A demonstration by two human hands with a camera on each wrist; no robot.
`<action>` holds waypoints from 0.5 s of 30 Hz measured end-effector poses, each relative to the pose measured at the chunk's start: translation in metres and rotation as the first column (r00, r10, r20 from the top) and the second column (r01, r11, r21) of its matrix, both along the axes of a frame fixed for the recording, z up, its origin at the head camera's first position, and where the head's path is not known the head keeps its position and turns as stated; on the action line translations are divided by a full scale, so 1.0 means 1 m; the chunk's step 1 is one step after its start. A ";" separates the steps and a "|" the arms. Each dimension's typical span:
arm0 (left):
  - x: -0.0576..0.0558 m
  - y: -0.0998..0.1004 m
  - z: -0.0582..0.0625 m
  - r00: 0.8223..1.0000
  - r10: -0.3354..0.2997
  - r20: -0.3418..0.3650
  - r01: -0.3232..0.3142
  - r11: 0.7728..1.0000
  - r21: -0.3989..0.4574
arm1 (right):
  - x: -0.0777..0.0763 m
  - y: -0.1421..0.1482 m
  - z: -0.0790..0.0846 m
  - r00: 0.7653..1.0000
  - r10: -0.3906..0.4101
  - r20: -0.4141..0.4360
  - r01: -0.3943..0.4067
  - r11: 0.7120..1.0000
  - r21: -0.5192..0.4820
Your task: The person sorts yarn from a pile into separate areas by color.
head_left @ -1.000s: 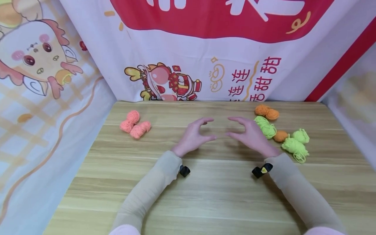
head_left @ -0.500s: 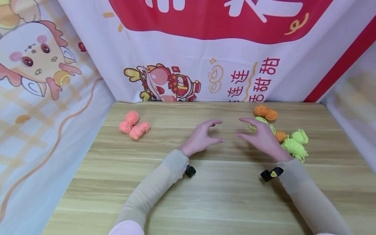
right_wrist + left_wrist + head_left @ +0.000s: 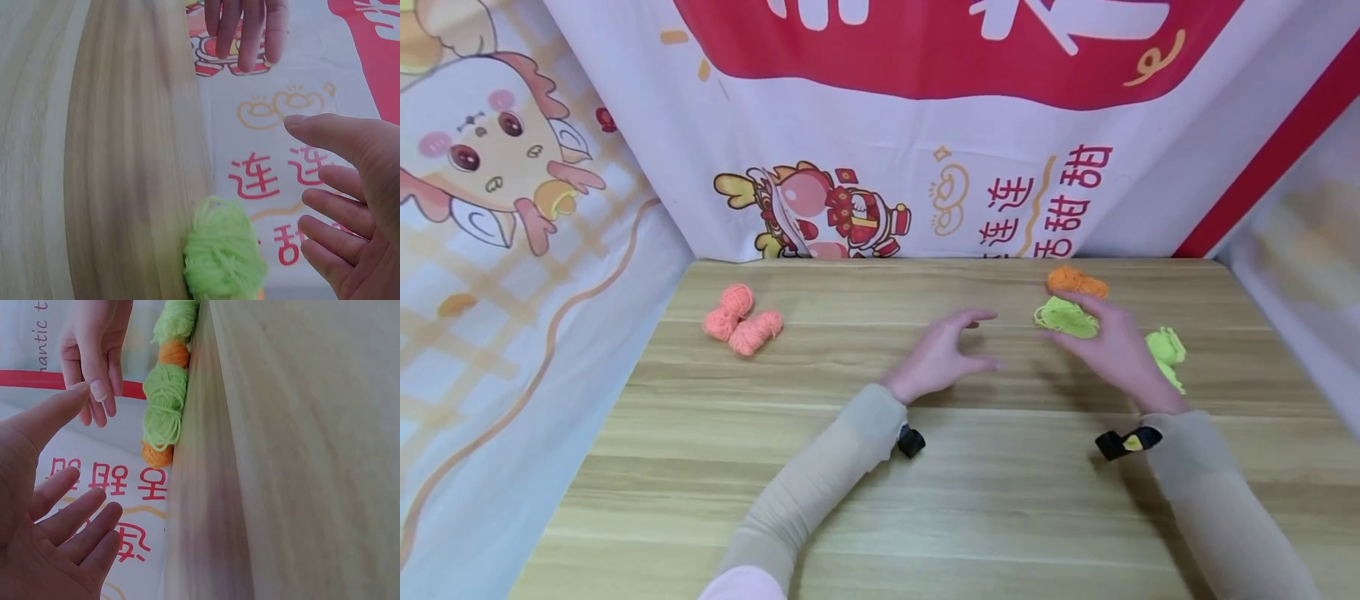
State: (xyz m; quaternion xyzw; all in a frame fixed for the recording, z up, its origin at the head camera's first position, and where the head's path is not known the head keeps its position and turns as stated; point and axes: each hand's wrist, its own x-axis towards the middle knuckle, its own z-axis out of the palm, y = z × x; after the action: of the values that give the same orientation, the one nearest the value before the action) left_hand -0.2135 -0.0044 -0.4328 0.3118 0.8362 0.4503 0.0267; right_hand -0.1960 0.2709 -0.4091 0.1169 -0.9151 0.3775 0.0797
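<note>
Both hands hover over the wooden table [image 3: 850, 500] with nothing in them. My left hand [image 3: 934, 360] is near the middle, its thumb and fingers spread apart. My right hand [image 3: 1116, 346] is further right, above the yarn there. A light green yarn skein [image 3: 1063, 317] shows between its thumb and fingers; in the right wrist view that green skein [image 3: 224, 256] lies apart from the fingers. Behind it lies an orange yarn bundle [image 3: 1077, 282]. More green yarn [image 3: 1167, 346] is partly covered by the right hand. A small orange ball [image 3: 174, 354], hidden in the head view, shows in the left wrist view.
Pink yarn bundles [image 3: 741, 321] lie at the table's far left. A white and red printed cloth [image 3: 880, 125] hangs along the back edge. Another patterned cloth [image 3: 535, 275] hangs at the left side.
Both hands have moved to the right, the right one now over the green and orange yarn. The gap between them has widened. The yarn has stayed in place.
</note>
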 end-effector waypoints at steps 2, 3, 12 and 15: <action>0.001 0.003 0.001 1.000 -0.007 0.006 0.007 1.000 0.006 | 0.003 0.005 0.002 0.999 -0.029 -0.021 0.029 0.999 0.018; 0.001 0.004 0.001 1.000 -0.009 0.006 0.008 1.000 0.007 | 0.004 0.008 0.002 0.999 -0.041 -0.029 0.042 0.999 0.021; 0.006 0.018 0.002 0.998 -0.055 0.008 0.054 0.998 0.030 | 0.015 0.037 0.004 0.987 -0.149 0.061 0.152 0.987 -0.057; 0.006 0.023 0.003 0.998 -0.062 0.009 0.062 0.997 0.036 | 0.017 0.046 0.005 0.982 -0.175 0.075 0.180 0.981 -0.072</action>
State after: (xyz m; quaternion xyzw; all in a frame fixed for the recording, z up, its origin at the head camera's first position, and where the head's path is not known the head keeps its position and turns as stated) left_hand -0.2072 0.0184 -0.4293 0.3356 0.8179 0.4656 0.0395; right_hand -0.1789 0.3170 -0.4042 0.0185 -0.9086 0.4083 0.0860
